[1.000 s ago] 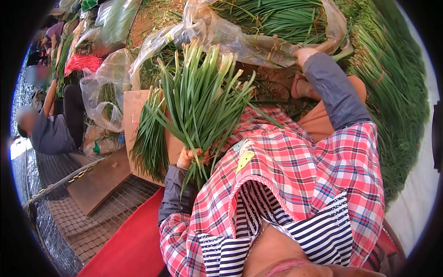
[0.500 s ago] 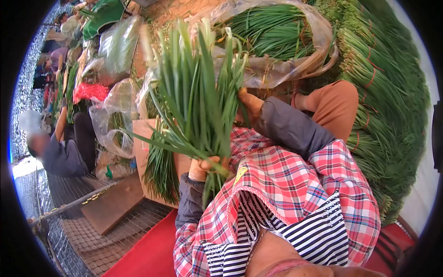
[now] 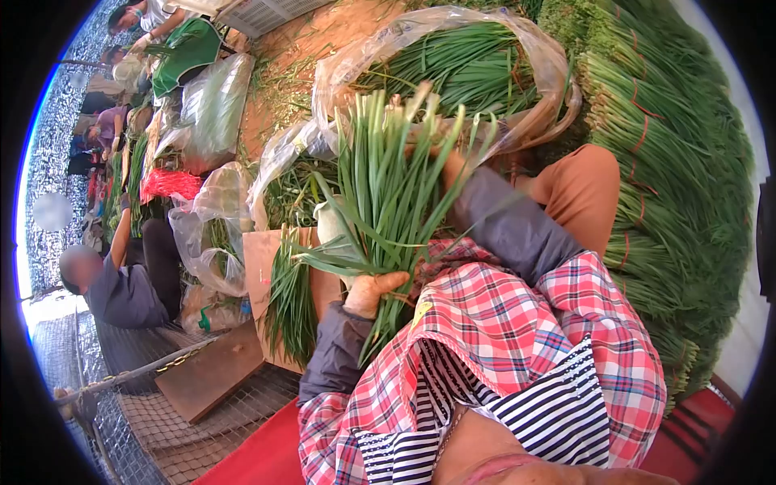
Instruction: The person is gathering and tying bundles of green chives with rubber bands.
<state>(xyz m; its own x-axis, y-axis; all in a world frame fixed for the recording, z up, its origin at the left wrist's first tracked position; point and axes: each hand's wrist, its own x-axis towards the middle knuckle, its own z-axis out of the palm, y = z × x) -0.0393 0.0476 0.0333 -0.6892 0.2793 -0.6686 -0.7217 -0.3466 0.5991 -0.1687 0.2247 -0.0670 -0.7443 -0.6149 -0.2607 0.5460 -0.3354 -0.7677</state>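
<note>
My left hand (image 3: 373, 293) grips the lower end of a bunch of long green chives (image 3: 388, 194), held upright in front of my chest with the leaves fanning upward. My right hand (image 3: 453, 168) is up among the leaf tips behind the bunch. Most of it is hidden by the leaves, so its grip cannot be made out. Its grey sleeve (image 3: 505, 222) runs down to my checked apron (image 3: 517, 323).
A clear plastic bag (image 3: 529, 121) of loose chives lies ahead. Tied bundles (image 3: 679, 170) are stacked along the right. A smaller bunch (image 3: 288, 303) lies on cardboard (image 3: 260, 263) at left. Another person (image 3: 121, 287) sits at far left by more bags (image 3: 212, 218). A wooden board (image 3: 212, 373) rests on wire mesh.
The bunch has tilted slightly right and lowered a little in my left hand. My right hand has slid up behind the leaves and is more hidden. The view has shifted slightly.
</note>
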